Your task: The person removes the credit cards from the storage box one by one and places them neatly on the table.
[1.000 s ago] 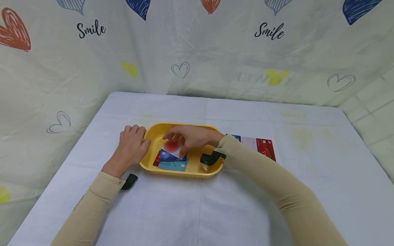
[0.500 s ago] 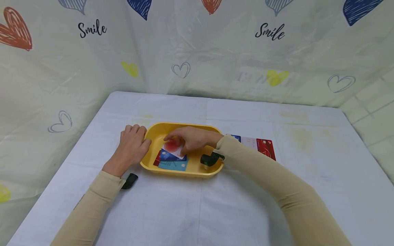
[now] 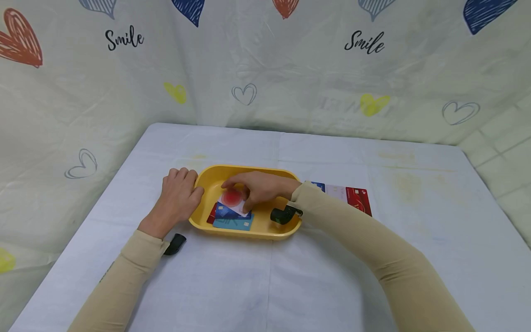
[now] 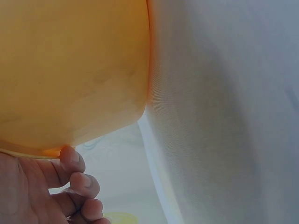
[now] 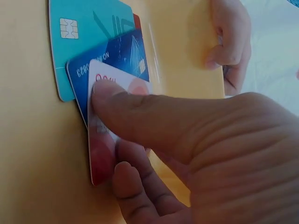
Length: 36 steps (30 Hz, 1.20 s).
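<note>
In the head view my left hand (image 3: 178, 196) grips the left end of a yellow plastic tray (image 3: 265, 236). Its thumb lies over the rim, and curled fingertips show against the outer wall (image 4: 74, 70) in the left wrist view. Inside the tray, my right hand (image 3: 265, 186) pinches a white-and-red bank card (image 5: 100, 156), its thumb flat on the card's face. Beneath that card a dark blue bank card (image 5: 84, 67) shows, overlapping a light teal one (image 5: 88, 28). A red card (image 3: 211, 214) peeks out at the pile's left side.
To the right of the tray, a row of bank cards lies on the white-covered table (image 3: 232, 286): a red one (image 3: 358, 200), a pale one (image 3: 336, 191) and a blue one (image 3: 318, 186), partly behind my right sleeve (image 3: 356, 230). A heart-printed curtain (image 3: 274, 64) hangs behind the table.
</note>
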Available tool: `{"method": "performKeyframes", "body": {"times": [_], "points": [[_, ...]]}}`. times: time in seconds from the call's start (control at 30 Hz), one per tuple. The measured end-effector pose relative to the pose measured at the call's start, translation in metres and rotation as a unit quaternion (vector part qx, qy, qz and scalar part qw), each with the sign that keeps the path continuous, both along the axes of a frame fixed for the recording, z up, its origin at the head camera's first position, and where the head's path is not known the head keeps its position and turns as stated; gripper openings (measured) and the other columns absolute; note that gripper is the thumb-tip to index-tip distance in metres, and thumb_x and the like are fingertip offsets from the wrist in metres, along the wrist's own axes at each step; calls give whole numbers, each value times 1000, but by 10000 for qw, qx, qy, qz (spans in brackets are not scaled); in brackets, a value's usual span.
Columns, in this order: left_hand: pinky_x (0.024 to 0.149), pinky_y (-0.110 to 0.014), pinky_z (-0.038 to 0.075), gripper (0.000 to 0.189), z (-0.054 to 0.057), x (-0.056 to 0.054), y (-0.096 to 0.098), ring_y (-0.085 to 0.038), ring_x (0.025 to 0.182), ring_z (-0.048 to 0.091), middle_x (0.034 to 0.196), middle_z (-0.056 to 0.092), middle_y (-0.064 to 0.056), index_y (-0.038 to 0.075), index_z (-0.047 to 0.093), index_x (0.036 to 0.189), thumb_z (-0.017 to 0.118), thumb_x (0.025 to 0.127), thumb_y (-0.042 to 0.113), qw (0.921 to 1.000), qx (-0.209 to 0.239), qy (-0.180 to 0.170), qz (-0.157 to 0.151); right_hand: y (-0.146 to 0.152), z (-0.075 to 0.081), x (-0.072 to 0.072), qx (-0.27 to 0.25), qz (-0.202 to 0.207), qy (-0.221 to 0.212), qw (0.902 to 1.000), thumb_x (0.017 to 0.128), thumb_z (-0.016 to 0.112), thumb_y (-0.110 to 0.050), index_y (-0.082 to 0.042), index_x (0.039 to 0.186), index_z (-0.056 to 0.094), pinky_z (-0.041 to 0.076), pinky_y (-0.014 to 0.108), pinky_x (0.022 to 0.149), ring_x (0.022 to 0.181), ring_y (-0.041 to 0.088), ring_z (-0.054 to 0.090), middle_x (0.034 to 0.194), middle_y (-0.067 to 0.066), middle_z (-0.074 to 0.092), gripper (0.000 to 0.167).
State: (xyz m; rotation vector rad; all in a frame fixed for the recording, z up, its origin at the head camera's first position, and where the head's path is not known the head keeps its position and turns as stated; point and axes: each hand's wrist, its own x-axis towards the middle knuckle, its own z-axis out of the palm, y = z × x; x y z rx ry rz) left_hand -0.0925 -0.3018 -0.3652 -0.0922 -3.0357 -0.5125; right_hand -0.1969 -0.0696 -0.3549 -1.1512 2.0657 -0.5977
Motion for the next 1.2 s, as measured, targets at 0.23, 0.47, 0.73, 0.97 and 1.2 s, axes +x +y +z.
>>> {"method": "performKeyframes", "body": {"times": [0.23, 0.47, 0.73, 0.97, 1.2], "points": [[88, -50, 32, 26, -1, 0, 0, -37, 103, 39, 92, 49, -15, -1, 56, 102, 41, 97, 20, 10000, -45, 33, -9, 0, 0, 2, -42, 49, -134, 9999, 85, 84, -17, -21, 152, 49, 50, 25, 88, 100, 18, 58, 143, -2, 58, 76], [86, -47, 30, 24, -1, 1, 0, -36, 101, 39, 90, 48, -15, 0, 55, 99, 41, 97, 19, 10000, 4, 64, -39, -3, -2, 3, 21, -50, -50, 10000, 83, 86, -19, -20, 153, 45, 50, 27, 93, 107, 19, 56, 139, -1, 57, 80], [85, -46, 30, 24, -1, 0, 0, -35, 100, 40, 90, 48, -14, 0, 55, 101, 42, 97, 19, 10000, -29, 65, -44, -2, -4, 3, 33, 20, 105, 9999, 82, 87, -24, -19, 153, 43, 50, 28, 95, 108, 19, 56, 139, -1, 56, 83], [85, -46, 30, 24, -1, 0, 0, -35, 100, 39, 90, 48, -14, 0, 56, 101, 42, 97, 19, 10000, -11, 73, -41, -3, -3, 3, 73, -59, 179, 9998, 82, 88, -27, -18, 151, 44, 50, 27, 95, 108, 18, 56, 135, -2, 58, 83], [85, -46, 30, 23, 0, 0, 0, -35, 100, 39, 90, 48, -14, 0, 55, 99, 42, 98, 19, 9999, -16, 96, -36, -3, -1, 6, -29, -62, 80, 9999, 79, 89, -26, -16, 152, 41, 50, 28, 96, 109, 18, 56, 134, 0, 57, 88]]}}
